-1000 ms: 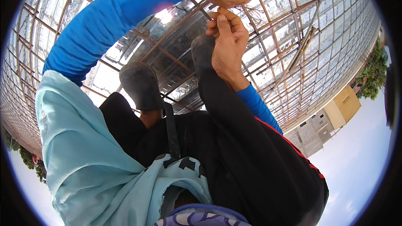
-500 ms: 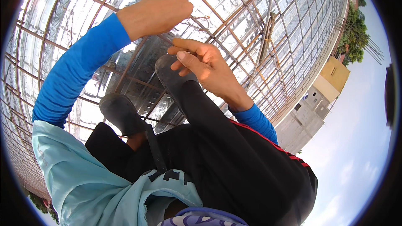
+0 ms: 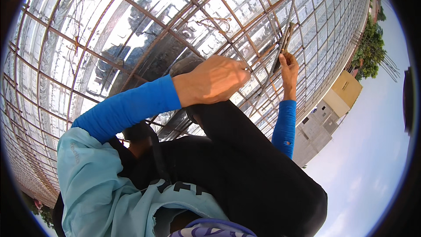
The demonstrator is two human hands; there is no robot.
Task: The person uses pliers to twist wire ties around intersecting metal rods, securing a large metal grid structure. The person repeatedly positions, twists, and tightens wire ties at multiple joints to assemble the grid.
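Observation:
My left hand [image 3: 215,81] is closed in a fist over the steel bar mesh, in front of my bent knee. A small dark tip shows at its fingers, but what it grips is mostly hidden. Farther right, my right hand [image 3: 289,72] reaches up with thumb and fingers closed on the lower end of a bundle of thin wires [image 3: 286,38]. That bundle lies along the mesh beside a long thin grey rod [image 3: 293,4]. Rusty reinforcing bars [image 3: 151,16] cross in a grid beneath both hands.
Shiny silver sheeting [image 3: 105,26] lies under the bars. A loose curl of wire [image 3: 217,21] sits on the mesh. My dark shoe [image 3: 186,64] rests on the bars. Beyond the right edge stand a grey and yellow building [image 3: 346,85] and a tree [image 3: 370,46].
My left hand has come down and right, toward my knee. My right hand has left the middle, moved right and closed on the wire bundle.

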